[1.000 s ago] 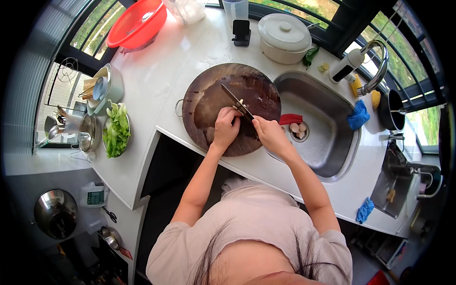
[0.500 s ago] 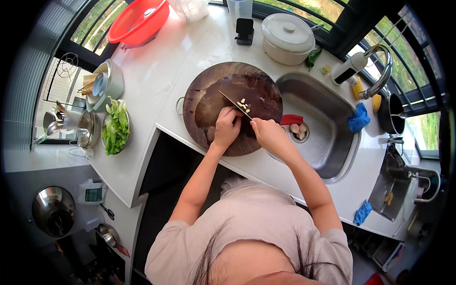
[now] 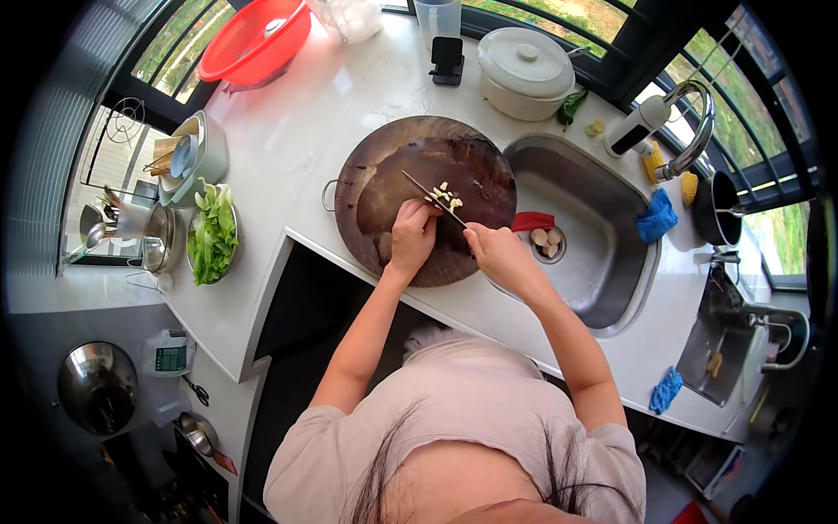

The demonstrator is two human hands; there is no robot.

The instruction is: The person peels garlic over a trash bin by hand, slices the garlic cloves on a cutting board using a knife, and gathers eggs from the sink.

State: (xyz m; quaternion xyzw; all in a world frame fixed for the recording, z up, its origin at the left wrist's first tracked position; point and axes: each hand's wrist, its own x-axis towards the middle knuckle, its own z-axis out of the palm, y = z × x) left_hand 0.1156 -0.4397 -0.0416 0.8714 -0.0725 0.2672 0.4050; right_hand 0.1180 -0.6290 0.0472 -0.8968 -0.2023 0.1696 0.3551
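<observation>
Right hand [image 3: 504, 258] closed round the knife [image 3: 434, 199]; left hand [image 3: 413, 237], fingers bent, right beside the blade. Small, pale chopped pieces [image 3: 447, 195] lie scattered beyond it on the round, dark-stained wooden board [image 3: 375, 183], atop the white worktop [image 3: 292, 166].

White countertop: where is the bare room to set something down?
Between the green leafy vegetables, red plastic basket and round brown chopping board. Crowded: behind the steel sink, from white lidded pot to black pan.

Handle of the knife [image 3: 435, 200] hidden in the right hand [image 3: 500, 255]; red basket [image 3: 257, 48] cut off above.
</observation>
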